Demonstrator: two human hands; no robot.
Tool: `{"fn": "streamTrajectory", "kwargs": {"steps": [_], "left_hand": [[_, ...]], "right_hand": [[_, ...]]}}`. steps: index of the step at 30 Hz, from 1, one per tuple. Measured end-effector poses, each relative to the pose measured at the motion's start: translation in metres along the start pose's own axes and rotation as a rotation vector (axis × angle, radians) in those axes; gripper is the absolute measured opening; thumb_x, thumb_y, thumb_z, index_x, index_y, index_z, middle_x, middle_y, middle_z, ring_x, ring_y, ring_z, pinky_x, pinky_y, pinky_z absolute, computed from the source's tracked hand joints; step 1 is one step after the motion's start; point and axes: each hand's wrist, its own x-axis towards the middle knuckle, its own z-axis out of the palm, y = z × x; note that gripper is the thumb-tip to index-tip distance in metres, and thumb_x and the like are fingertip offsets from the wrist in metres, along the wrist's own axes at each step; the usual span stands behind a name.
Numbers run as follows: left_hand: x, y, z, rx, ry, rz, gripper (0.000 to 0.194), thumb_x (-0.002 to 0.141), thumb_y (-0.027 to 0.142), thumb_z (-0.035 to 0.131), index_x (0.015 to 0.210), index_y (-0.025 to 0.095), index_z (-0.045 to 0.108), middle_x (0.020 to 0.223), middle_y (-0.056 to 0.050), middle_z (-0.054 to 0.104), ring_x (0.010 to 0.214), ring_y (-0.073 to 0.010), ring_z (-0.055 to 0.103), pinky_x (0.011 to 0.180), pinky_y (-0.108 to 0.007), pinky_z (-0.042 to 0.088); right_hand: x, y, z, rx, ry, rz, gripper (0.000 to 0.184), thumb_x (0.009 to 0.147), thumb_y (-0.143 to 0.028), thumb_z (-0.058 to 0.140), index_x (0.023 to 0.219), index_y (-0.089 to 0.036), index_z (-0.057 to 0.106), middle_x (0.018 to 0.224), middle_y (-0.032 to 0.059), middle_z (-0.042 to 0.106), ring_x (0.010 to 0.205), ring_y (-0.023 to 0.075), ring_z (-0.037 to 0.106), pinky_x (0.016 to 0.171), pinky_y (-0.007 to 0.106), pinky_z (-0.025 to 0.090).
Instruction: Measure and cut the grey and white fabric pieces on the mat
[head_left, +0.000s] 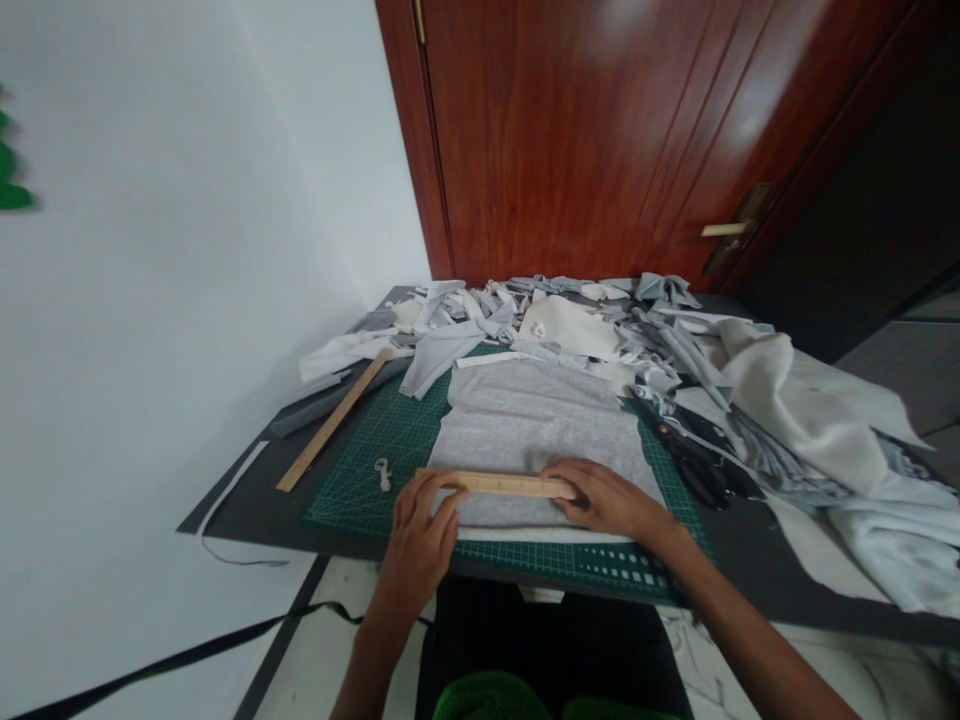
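A wooden ruler (499, 485) lies across the lower part of a grey knit fabric piece (517, 430). My left hand (421, 527) holds the ruler's left end, with its fingers over the wood. My right hand (607, 500) grips the right end and presses down on the fabric. The grey fabric rests on a green cutting mat (375, 470). A small white item (383, 474) lies on the mat to the left of my left hand. Black-handled scissors (697, 465) lie partly under fabric strips to the right of the mat.
A longer wooden ruler (334, 420) lies at the mat's left edge on a dark table (247, 510). Grey and white fabric scraps (555, 320) heap along the back, and a large white cloth (825, 420) spreads right. A white wall and red-brown wooden door stand beyond.
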Motion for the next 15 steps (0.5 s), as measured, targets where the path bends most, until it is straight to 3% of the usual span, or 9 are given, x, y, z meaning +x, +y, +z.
{"fn": "streamTrajectory", "kwargs": {"steps": [5, 9, 15], "left_hand": [[-0.003, 0.0, 0.0, -0.072, 0.036, -0.053, 0.034, 0.102, 0.013, 0.047, 0.129, 0.023, 0.065, 0.134, -0.009, 0.065, 0.132, -0.0265, 0.055, 0.116, -0.049, 0.045], [0.005, -0.015, 0.003, -0.183, -0.031, -0.088, 0.042, 0.099, 0.007, 0.04, 0.131, 0.021, 0.064, 0.127, -0.008, 0.069, 0.124, -0.0219, 0.062, 0.111, -0.042, 0.052], [0.003, -0.02, 0.013, -0.22, -0.1, -0.017, 0.051, 0.092, 0.0, 0.04, 0.127, 0.022, 0.07, 0.13, -0.007, 0.07, 0.129, -0.0227, 0.06, 0.115, -0.045, 0.049]], "right_hand": [[0.004, -0.01, 0.003, 0.016, -0.008, -0.042, 0.03, 0.097, -0.021, 0.061, 0.127, -0.022, 0.065, 0.117, 0.0089, 0.071, 0.112, 0.024, 0.067, 0.103, 0.039, 0.054], [0.006, -0.015, 0.007, 0.01, 0.006, -0.08, 0.026, 0.098, -0.022, 0.063, 0.123, -0.022, 0.068, 0.115, 0.0089, 0.069, 0.111, 0.0246, 0.064, 0.101, 0.041, 0.052], [-0.008, 0.003, 0.012, 0.001, 0.057, -0.05, 0.025, 0.1, -0.032, 0.065, 0.124, -0.025, 0.07, 0.115, 0.0087, 0.069, 0.111, 0.0264, 0.064, 0.1, 0.044, 0.051]]}}
